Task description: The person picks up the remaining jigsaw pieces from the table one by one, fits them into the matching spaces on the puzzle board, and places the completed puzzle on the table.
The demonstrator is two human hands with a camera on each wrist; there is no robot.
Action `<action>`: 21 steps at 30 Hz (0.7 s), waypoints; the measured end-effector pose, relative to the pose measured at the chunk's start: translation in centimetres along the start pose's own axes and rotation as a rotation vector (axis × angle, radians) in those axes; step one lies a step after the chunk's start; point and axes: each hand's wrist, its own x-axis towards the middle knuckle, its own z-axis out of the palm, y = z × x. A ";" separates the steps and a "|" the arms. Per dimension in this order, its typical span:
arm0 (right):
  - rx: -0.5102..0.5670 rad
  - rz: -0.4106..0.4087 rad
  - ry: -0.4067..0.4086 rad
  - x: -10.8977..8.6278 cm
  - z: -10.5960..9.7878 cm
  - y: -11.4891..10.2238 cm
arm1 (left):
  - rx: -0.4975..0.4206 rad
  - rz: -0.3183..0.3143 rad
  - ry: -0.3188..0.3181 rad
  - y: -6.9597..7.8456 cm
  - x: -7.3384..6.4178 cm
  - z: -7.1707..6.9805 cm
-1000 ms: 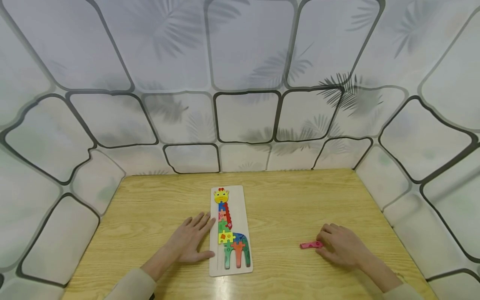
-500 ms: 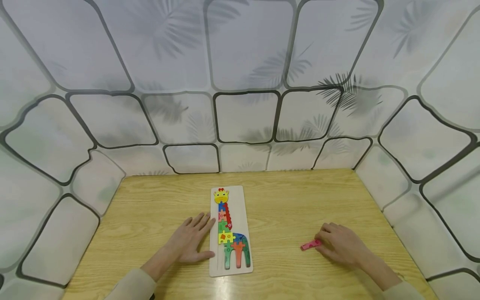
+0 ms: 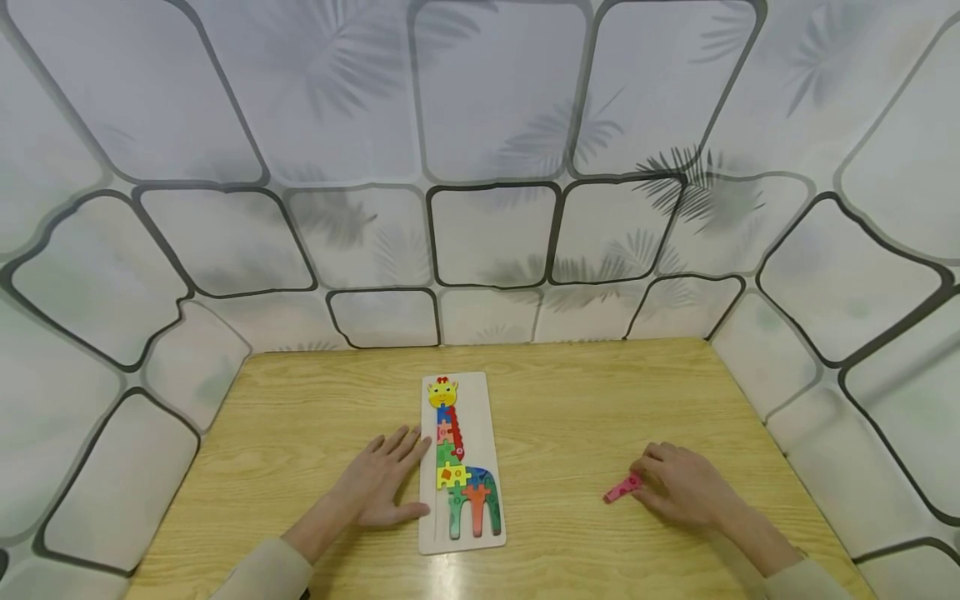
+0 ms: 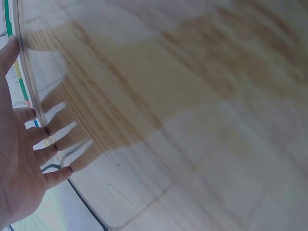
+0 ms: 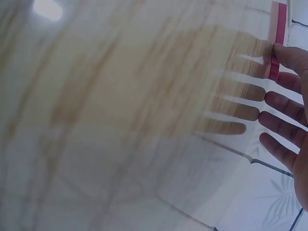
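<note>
A pale wooden board [image 3: 476, 417] lies on the table, bearing a giraffe puzzle [image 3: 452, 476] of colourful interlocking pieces with a yellow head at the far end. My left hand [image 3: 384, 485] rests beside it, fingers spread and straight, fingertips and thumb at the board's left edge. In the left wrist view the same hand [image 4: 21, 168] shows its palm along that edge. Away to the right, my right hand [image 3: 682, 487] pinches the end of a long narrow pink puzzle piece [image 3: 619, 490]. Seen from the right wrist, thumb and forefinger hold this piece [image 5: 280, 29], close over the glossy tabletop.
The wood-grain table [image 3: 555, 400] extends around the board and between the hands. Pale walls [image 3: 487, 233] with a stone-outline and leaf pattern enclose its back and both sides.
The pink piece has turned in my right fingers, its free end swinging nearer to the body and slightly right. My left hand and the board stay put.
</note>
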 end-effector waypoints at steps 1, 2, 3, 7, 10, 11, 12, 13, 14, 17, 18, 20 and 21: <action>-0.002 0.000 0.005 0.0 0.0 0.1 | 0.003 0.000 0.001 0.0 0.0 0.0; -0.004 0.000 0.010 0.0 0.0 0.1 | 0.006 -0.001 0.001 0.0 0.0 0.0; -0.007 0.001 0.014 0.0 0.0 0.2 | 0.009 -0.001 0.000 0.0 0.0 0.1; -0.010 0.011 0.010 0.0 -0.1 0.3 | 0.018 -0.003 -0.006 0.0 0.0 0.1; -0.006 0.020 -0.003 0.0 -0.3 0.3 | 0.016 -0.004 -0.007 -0.1 0.1 0.2; -0.004 0.023 -0.004 0.0 -0.3 0.3 | 0.015 -0.004 -0.007 -0.1 0.1 0.2; -0.003 0.025 -0.004 0.0 -0.3 0.3 | 0.014 -0.003 -0.006 -0.1 0.1 0.2; -0.002 0.028 -0.004 0.0 -0.4 0.3 | 0.013 -0.002 -0.005 -0.1 0.1 0.2; 0.000 0.031 -0.004 0.0 -0.3 0.3 | 0.013 -0.002 -0.003 -0.1 0.0 0.2; 0.002 0.040 -0.003 0.0 -0.3 0.3 | 0.009 0.000 -0.001 -0.1 0.0 0.1; 0.002 0.043 -0.006 0.0 -0.3 0.3 | 0.008 0.000 -0.002 -0.1 0.0 0.1; 0.000 0.046 -0.010 0.0 -0.3 0.3 | 0.007 -0.001 -0.002 0.0 0.0 0.1; 0.000 0.048 -0.013 0.0 -0.3 0.3 | 0.006 -0.001 -0.003 0.0 0.0 0.1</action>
